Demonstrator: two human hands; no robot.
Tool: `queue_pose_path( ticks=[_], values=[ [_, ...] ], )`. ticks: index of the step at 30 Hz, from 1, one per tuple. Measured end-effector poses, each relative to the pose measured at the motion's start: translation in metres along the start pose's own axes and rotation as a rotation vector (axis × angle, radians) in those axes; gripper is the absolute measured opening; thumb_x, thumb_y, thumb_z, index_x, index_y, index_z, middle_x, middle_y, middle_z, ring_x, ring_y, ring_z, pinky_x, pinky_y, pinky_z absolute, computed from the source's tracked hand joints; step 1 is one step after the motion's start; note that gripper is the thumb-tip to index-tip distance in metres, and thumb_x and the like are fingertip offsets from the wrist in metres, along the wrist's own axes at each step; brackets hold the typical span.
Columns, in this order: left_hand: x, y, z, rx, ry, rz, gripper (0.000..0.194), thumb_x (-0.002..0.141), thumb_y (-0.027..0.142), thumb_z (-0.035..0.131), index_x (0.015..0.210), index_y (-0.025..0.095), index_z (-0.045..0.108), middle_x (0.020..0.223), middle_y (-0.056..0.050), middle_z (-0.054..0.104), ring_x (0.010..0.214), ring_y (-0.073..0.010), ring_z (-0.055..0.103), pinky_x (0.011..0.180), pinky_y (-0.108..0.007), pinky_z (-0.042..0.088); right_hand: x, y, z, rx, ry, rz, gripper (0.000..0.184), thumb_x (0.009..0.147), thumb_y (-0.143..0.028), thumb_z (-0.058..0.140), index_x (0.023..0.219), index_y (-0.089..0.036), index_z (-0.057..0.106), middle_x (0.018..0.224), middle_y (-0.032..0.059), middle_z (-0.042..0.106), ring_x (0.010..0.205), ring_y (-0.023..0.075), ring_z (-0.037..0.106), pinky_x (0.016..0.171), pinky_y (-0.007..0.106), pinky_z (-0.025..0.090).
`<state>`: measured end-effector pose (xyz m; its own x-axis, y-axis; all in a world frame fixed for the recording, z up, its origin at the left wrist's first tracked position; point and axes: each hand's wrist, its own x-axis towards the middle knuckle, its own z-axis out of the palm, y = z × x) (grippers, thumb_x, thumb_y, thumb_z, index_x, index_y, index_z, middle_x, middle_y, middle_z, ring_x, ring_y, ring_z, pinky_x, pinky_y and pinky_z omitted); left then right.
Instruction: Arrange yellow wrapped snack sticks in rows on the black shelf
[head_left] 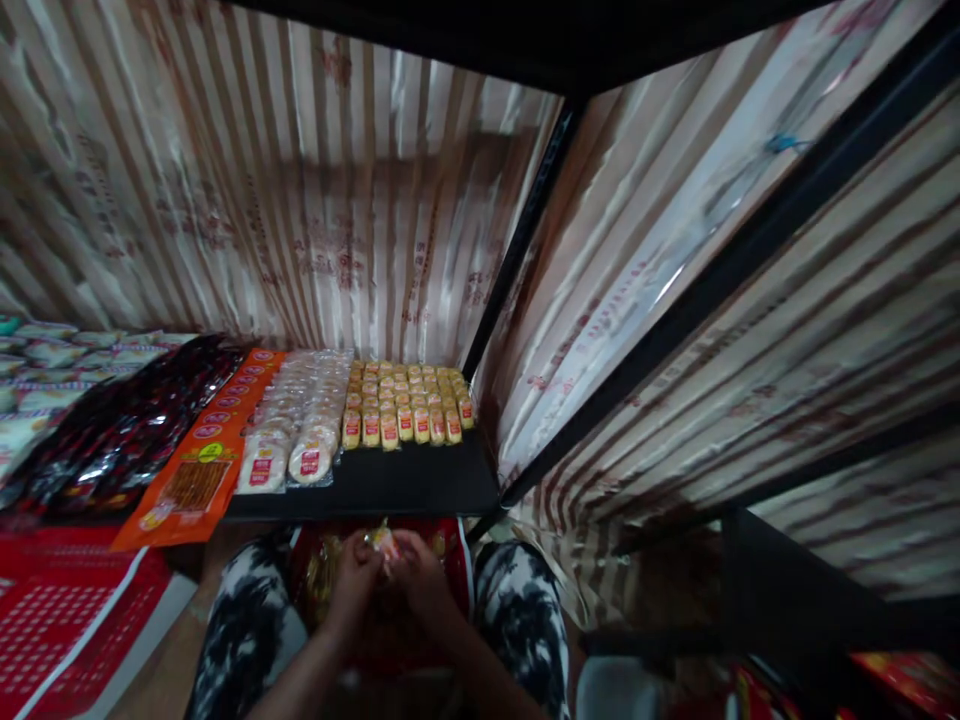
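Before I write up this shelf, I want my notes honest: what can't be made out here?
- Print on the small packet between left hand and right hand: head view, blurred, too small.
- Bottom of the red basket: head view, behind hands and forearms.
- Labels on the dark packs: head view, glare and blur.
- Full row of white packs: head view, cut by left edge.
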<state>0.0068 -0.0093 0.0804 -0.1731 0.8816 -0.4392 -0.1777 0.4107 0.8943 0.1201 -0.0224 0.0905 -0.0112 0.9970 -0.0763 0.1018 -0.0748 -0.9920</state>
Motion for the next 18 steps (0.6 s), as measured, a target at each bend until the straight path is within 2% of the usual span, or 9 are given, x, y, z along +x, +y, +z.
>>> queue_pose_path(
  ticks=[3, 6, 8, 10, 13, 18],
  values=[
    [-0.009, 0.031, 0.012, -0.035, -0.077, 0.045, 0.051, 0.062, 0.021, 0.063, 0.111, 0.016, 0.05, 0.065, 0.004, 0.055, 0.048, -0.0063, 0.05, 0.045, -0.016, 0.039, 0.005, -0.021, -0.007, 0.206, 0.007, -0.03, 0.034, 0.07, -0.035, 0.061, 0.099, -0.018, 0.056, 0.097, 0.0072, 0.067, 0.089, 0.0194, 0.063, 0.083, 0.035, 0.048],
    [-0.013, 0.056, 0.024, -0.041, -0.139, 0.097, 0.048, 0.062, 0.02, 0.059, 0.109, 0.015, 0.05, 0.07, 0.003, 0.055, 0.049, -0.0058, 0.049, 0.043, -0.015, 0.037, 0.01, -0.04, -0.015, 0.175, 0.058, -0.06, 0.036, 0.072, -0.036, 0.06, 0.103, -0.018, 0.056, 0.099, 0.0076, 0.066, 0.091, 0.0195, 0.063, 0.083, 0.035, 0.048],
    [-0.015, 0.068, 0.03, -0.042, -0.159, 0.143, 0.043, 0.062, 0.022, 0.059, 0.104, 0.015, 0.053, 0.072, 0.003, 0.055, 0.049, -0.0052, 0.048, 0.043, -0.015, 0.037, 0.011, -0.051, -0.022, 0.025, 0.126, -0.127, 0.031, 0.076, -0.035, 0.056, 0.103, -0.019, 0.058, 0.101, 0.0078, 0.065, 0.094, 0.0198, 0.061, 0.086, 0.036, 0.047],
    [-0.015, 0.077, 0.037, -0.02, -0.163, 0.18, 0.038, 0.061, 0.022, 0.059, 0.099, 0.015, 0.054, 0.072, 0.004, 0.053, 0.048, -0.0047, 0.047, 0.043, -0.016, 0.037, 0.01, -0.058, -0.029, -0.215, 0.226, -0.229, 0.027, 0.079, -0.032, 0.053, 0.101, -0.02, 0.061, 0.105, 0.0077, 0.064, 0.1, 0.0206, 0.057, 0.092, 0.039, 0.042],
    [-0.011, 0.084, 0.05, 0.065, -0.155, 0.233, 0.035, 0.064, 0.018, 0.056, 0.099, 0.016, 0.054, 0.074, 0.003, 0.052, 0.05, -0.0053, 0.048, 0.045, -0.017, 0.04, 0.009, -0.062, -0.038, -0.537, 0.328, -0.337, 0.03, 0.08, -0.027, 0.052, 0.107, -0.02, 0.061, 0.11, 0.008, 0.061, 0.105, 0.0222, 0.051, 0.094, 0.04, 0.04],
    [0.011, 0.085, 0.074, 0.314, -0.111, 0.337, 0.041, 0.07, 0.012, 0.052, 0.111, 0.018, 0.05, 0.085, 0.0, 0.056, 0.061, -0.0069, 0.054, 0.059, -0.018, 0.045, 0.02, -0.048, -0.047, -0.766, 0.426, -0.389, 0.041, 0.08, -0.024, 0.051, 0.12, -0.016, 0.053, 0.113, 0.0107, 0.059, 0.106, 0.0237, 0.049, 0.093, 0.04, 0.04]
  ],
)
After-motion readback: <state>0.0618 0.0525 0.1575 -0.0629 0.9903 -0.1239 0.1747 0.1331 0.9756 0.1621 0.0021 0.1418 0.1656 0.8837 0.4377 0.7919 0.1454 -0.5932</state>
